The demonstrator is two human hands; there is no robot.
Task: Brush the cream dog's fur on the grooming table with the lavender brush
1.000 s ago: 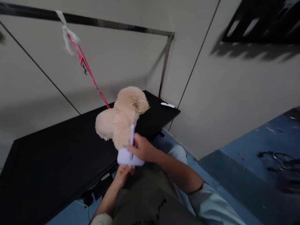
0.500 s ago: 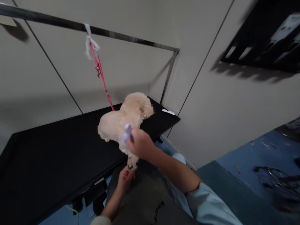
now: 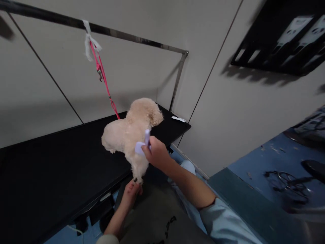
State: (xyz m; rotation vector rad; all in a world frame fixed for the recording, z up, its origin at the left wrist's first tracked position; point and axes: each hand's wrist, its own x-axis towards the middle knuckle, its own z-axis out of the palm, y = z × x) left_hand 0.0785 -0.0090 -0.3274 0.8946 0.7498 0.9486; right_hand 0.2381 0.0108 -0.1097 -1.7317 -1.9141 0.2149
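Small cream dog (image 3: 127,135) standing at the near edge of a black desk (image 3: 63,162), right hand (image 3: 157,154) clenched around a lilac brush (image 3: 142,145) against its side, left hand (image 3: 130,195) grasping its paw, pink leash (image 3: 106,89) tied to overhead bar (image 3: 132,37).

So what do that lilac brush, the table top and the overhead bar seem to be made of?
The lilac brush in the right hand looks like smooth moulded plastic, matte and evenly coloured. The table top appears to be black rubber or vinyl matting, dull and without reflections. The overhead bar and its upright look like polished metal, probably steel, with bright streaks along them.
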